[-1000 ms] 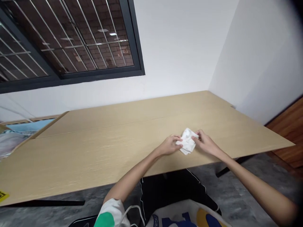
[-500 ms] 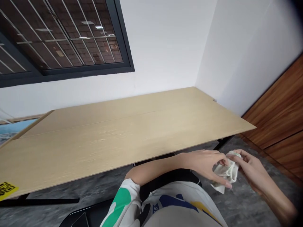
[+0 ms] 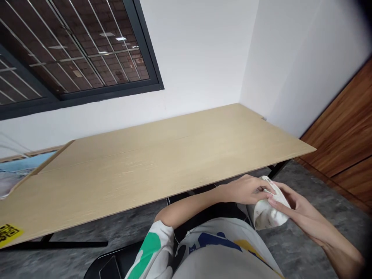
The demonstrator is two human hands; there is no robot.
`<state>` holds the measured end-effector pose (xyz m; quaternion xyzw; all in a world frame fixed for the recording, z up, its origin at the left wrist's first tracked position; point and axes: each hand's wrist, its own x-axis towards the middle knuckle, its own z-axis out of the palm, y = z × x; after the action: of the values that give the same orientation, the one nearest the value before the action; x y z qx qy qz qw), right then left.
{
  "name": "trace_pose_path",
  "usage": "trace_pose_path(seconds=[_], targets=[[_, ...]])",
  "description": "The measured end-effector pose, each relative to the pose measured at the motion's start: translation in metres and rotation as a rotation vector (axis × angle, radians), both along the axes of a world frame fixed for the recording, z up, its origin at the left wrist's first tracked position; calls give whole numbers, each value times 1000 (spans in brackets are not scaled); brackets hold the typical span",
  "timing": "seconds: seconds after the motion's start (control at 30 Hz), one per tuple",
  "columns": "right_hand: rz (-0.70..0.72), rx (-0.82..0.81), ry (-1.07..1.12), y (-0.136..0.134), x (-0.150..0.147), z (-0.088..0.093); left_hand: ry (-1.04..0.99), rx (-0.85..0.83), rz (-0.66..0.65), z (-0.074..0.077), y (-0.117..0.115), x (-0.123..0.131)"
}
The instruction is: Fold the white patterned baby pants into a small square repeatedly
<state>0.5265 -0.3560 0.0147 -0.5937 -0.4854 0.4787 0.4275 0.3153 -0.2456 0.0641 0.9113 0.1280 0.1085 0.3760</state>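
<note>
Beyond the table's front edge, at lower right, a soft white cloth-like piece [image 3: 269, 217] with faint coloured marks hangs between my hands. It is bent into a loose loop with a rounded lower fold; whether it is fabric or paper I cannot tell. My left hand [image 3: 247, 190] pinches its upper edge, fingers pressed together near the middle. From the right, my right hand [image 3: 296, 203] grips the same piece, its thumb lying across the front. The right hand's other fingers are partly hidden behind the white piece.
A long light-wood table [image 3: 162, 159] stands against the wall, with a yellow label [image 3: 10, 234] at its near left corner. Beyond its left end lies something light blue [image 3: 35, 162]. A black chair [image 3: 113, 263] is below me. Wooden panels [image 3: 340, 131] stand at right.
The crumpled white piece has been turned and spread into a looped shape. My left hand's fingers have closed from a wide curl onto its edge. The camera view has shifted slightly.
</note>
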Motion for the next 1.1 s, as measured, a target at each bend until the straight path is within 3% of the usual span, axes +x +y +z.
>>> trace_pose_path(seconds=[0.1, 0.23, 0.37, 0.6, 0.73, 0.87, 1.0, 1.1], targets=[[-42, 66, -172, 4, 25, 6, -65, 70, 135, 14, 6, -20], [-363, 241, -552, 8, 63, 19, -143, 129, 455, 45, 22, -57], [-414, 442, -689, 11, 63, 39, -217, 74, 452, 68, 30, -78], [-175, 794, -800, 31, 32, 84, -399, 176, 519, 93, 23, -125], [45, 945, -820, 57, 13, 100, -290, 278, 499, 111, 12, -168], [316, 1048, -876, 95, -19, 113, -201, 351, 594, 125, 3, -205], [395, 1186, -888, 145, -56, 117, -133, 382, 737, 128, 7, -233], [428, 1260, -955, 192, -83, 108, -15, 452, 864, 120, 27, -252]])
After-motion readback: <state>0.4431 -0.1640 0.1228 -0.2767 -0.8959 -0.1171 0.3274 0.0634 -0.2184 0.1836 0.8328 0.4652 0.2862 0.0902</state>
